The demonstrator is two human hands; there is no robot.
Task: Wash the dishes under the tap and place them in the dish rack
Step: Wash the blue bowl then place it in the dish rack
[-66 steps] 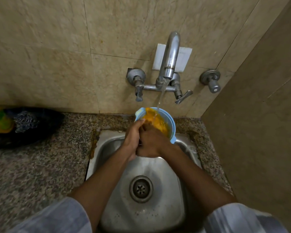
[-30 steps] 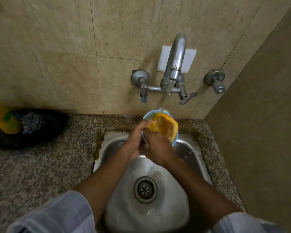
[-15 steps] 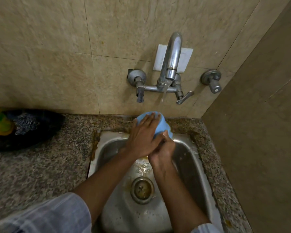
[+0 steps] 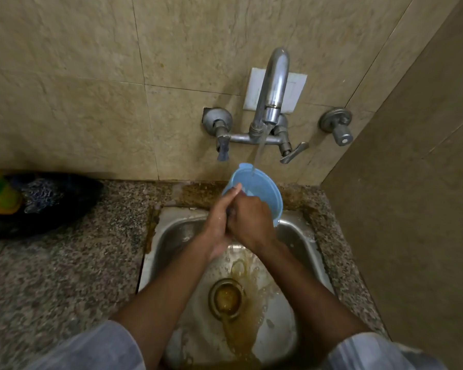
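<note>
My left hand (image 4: 219, 220) and right hand (image 4: 247, 218) both gripping a blue bowl (image 4: 259, 190), tilted over the steel sink (image 4: 171, 236), tap (image 4: 271, 92) water streaming into it, brown runoff at the drain (image 4: 226, 297).

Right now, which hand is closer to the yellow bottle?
Left. The left hand is on the bowl's side facing the yellow bottle; the right hand grips the bowl farther away.
</note>
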